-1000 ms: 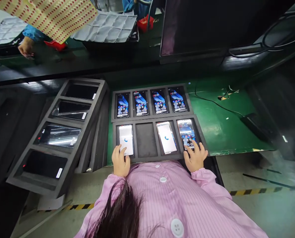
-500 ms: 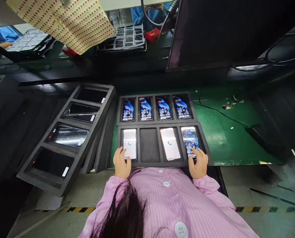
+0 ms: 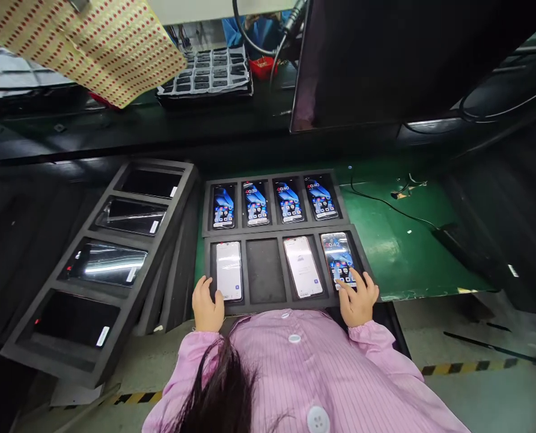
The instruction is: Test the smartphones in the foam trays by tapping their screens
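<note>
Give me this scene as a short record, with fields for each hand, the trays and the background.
Left hand: open, thumb by the lower edge of the leftmost phone
Right hand: fingers over the lower part of the rightmost phone
Near tray: three lit phones, in slots one, three and four from the left
Far tray: four lit phones
Left tray: four dark phones, tray angled
Background: spotted sheet, large black panel

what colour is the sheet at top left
Pale yellow with rows of red dots: the sheet shows in the head view, the only one.
</note>
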`<state>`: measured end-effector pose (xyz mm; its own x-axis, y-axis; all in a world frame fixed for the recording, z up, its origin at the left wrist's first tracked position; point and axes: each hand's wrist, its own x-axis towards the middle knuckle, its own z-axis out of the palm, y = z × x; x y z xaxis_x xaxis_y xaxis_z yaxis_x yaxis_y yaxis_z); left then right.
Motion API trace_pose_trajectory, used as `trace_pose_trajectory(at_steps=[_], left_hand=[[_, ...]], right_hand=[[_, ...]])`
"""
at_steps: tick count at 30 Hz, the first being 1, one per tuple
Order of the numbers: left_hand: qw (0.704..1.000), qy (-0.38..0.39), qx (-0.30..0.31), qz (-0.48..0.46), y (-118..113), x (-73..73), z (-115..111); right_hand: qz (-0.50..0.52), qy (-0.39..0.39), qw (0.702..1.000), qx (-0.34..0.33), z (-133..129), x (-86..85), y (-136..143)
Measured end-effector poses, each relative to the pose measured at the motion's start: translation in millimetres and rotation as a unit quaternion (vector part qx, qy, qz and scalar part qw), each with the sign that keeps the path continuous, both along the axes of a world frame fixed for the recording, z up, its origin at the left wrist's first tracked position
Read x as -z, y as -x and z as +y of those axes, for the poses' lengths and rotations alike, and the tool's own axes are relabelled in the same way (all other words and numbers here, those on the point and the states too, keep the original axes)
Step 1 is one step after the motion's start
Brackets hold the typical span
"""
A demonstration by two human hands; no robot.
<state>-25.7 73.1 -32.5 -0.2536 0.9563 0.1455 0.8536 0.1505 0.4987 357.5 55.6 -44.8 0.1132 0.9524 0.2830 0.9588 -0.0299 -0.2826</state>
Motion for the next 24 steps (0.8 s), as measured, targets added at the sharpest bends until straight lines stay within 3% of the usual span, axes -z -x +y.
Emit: trace_pose_trajectory(at_steps=[3,5,10,14,17,20,24], left_hand=[[0.999,-0.015,0.027,0.011,-1.2,-7.9,19.5],[0.998,-0.017,0.05,0.028,-3.4,-14.5,41.7],[0.996,0.033,0.045,0.072,-10.9,-29.8,105.5],[0.993,0.081,0.01,0.079,-10.6,-36.2,136.6],[0.991,0.105,-0.001,0.085,-6.5,-36.9,144.6],[0.988,0.132,-0.009,0.082,-2.9,-35.6,147.3],[0.985,0.154,0.007,0.079,-2.0,-34.5,155.4]], right_hand=[[0.046,-0.036,0.997,-0.04,16.8,-3.3,7.7],[0.086,-0.031,0.99,-0.106,39.2,-8.7,23.2],[0.08,0.067,0.959,-0.262,115.2,-32.2,98.6],[0.015,0.159,0.952,-0.26,168.4,-44.6,159.3],[-0.015,0.183,0.954,-0.236,195.5,-44.1,185.0],[-0.032,0.186,0.956,-0.223,210.7,-40.2,194.3],[-0.023,0.158,0.962,-0.223,215.0,-40.1,186.7]])
